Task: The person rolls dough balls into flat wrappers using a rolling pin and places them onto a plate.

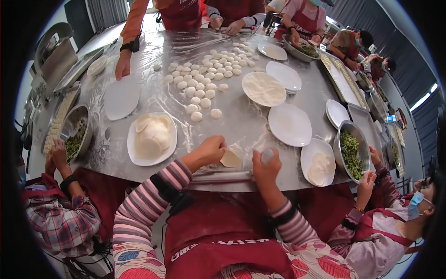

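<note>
The steel table [237, 124] is dusted, likely against sticking. At its near edge, the right hand [267, 170] closes on a mostly hidden tool [267, 156]; the left hand [208, 151] pinches a dough disc [231, 159] between them, apparently freeing its face. Farther, dough balls [206, 102] lie centrally.

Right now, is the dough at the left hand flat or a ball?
Flat: the dough looks like a thin disc, unlike those puffy balls beyond.

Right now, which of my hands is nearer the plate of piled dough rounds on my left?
Left. Your left hand is right of that plate, at a dough round; your right hand is farther right, past that round.
</note>
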A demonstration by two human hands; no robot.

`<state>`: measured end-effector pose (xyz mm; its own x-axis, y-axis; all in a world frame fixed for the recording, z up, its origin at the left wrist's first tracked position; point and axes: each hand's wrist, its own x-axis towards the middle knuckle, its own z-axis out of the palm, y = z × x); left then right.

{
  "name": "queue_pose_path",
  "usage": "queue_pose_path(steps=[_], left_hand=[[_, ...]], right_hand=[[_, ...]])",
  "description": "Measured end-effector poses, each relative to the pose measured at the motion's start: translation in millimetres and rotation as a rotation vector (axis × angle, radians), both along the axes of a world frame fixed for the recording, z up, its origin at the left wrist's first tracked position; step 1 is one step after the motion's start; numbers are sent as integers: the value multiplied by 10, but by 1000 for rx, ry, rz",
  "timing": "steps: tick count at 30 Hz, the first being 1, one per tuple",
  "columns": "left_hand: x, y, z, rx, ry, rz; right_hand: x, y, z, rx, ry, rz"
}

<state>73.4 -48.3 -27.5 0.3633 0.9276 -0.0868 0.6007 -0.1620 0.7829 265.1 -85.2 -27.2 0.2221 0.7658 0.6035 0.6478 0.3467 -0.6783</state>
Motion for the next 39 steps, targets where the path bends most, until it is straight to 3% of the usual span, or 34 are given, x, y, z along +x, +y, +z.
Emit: queue_pose_path(steps=[3,5,8,11,13,15,18,22,25,28,31,34,39], left_hand=[[-9,-94,46,14,-42,6],[26,-56,97,78,-29,-3],[19,54,38,4,39,55],[44,-87,129,30,117,-20],[-65,-159,175,121,53,-40],[-190,-233,257,84,-67,-74],[-737,-325,537,57,18,-40],[-1610,-212,834,112,228,91],[-1988,-19,907,229,315,573],[-1822,259,919,310,232,570],[-1196,529,779,358,320,221],[-598,726,381,490,336,129],[-40,749,139,497,484,87]], right_hand=[[3,-39,-62,-58,90,22],[-156,436,-74,111,-72,-43],[-295,732,-59,84,-63,44],[-96,494,-214,253,-144,-58],[-47,7,80,-58,92,26],[66,-142,-51,-35,104,75],[80,-227,-45,-99,217,98],[76,-146,-33,-92,206,101],[65,-182,12,-80,184,107],[38,-216,114,-39,150,104],[34,-211,113,-26,134,94],[46,-201,108,-45,165,112],[56,-226,93,-55,167,107]])
